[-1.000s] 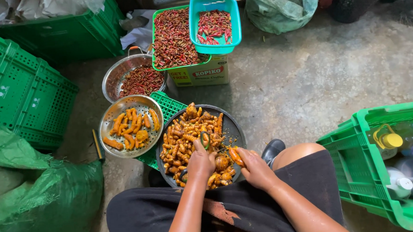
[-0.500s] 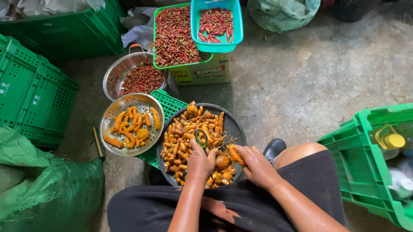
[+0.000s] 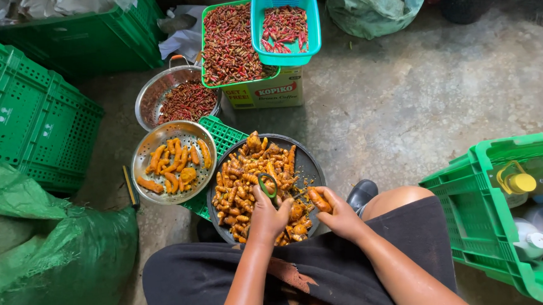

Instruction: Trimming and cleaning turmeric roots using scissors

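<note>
Pinched in the right hand over the near rim of the dark pan, a small orange turmeric root: light, stiff, knobbly, likely slippery once peeled, best gripped mid-length, green-handled peeler clasped in the left hand just beside.

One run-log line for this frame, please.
left hand: holds green-handled peeler | right hand: holds turmeric root | both over dark tray of unpeeled roots
</note>
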